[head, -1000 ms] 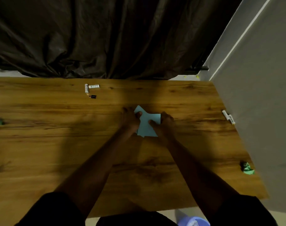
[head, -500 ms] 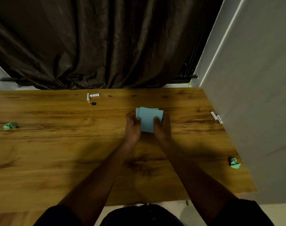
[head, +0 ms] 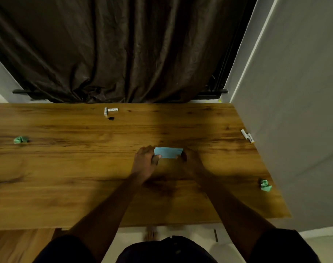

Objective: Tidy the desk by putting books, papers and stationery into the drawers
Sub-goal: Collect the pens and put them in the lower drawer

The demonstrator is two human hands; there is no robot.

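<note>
Head view: wooden desk (head: 67, 186) fronts dark curtain (head: 124, 44).

A wooden bench (head: 67, 186) with a warm brown, strongly grained top ran across the room. Its far edge met a dark brown curtain (head: 124, 54) that hung in heavy folds down to a black rail (head: 213, 91) just behind the bench. A grey wall (head: 304, 130) stood along the bench's right end, with a pale strip (head: 256, 48) running up beside the curtain. Pale floor (head: 323, 243) showed below the near edge. The light was dim, and a broad shadow crossed the bench's middle.
</note>
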